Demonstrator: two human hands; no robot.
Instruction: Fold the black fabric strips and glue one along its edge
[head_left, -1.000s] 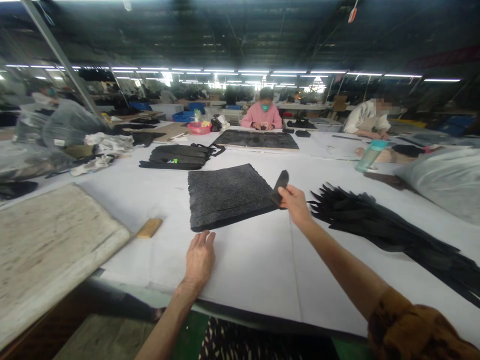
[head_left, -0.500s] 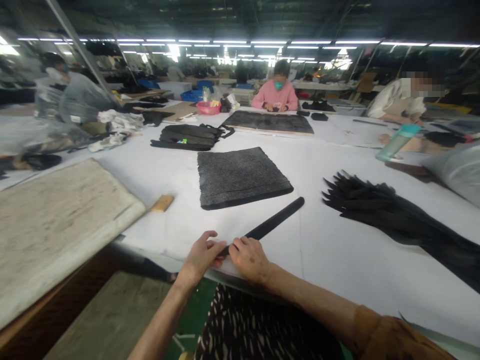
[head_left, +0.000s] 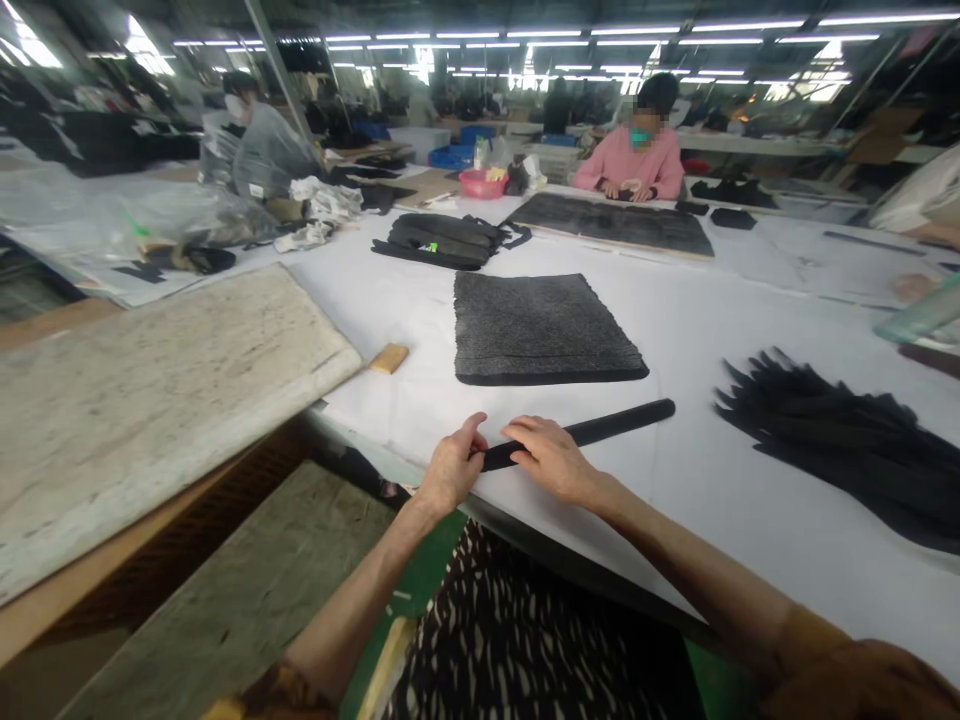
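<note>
A narrow black strip (head_left: 622, 422) lies slantwise on the white table near its front edge, its rounded far end pointing right. My left hand (head_left: 454, 462) pinches the strip's near end between thumb and fingers. Just to the right, my right hand (head_left: 551, 458) rests over the strip, thumb on the near side and fingers on the far side, closed round it. Beyond the strip lies a flat dark grey textured piece (head_left: 544, 330) with a black front edge. A bundle of black strips (head_left: 840, 440) spreads out at the right.
A stained pale board (head_left: 172, 400) covers the left side, with a small yellow block (head_left: 390, 358) by its corner. Farther back are a black fabric pile (head_left: 442, 240), a long dark panel (head_left: 615, 222), a pink basket (head_left: 482, 184) and a person in pink (head_left: 634, 160).
The view has swung left, so things appear farther right. The strip now lies at a flatter angle. My right hand has shifted slightly away from my left and its fingers are straighter.
</note>
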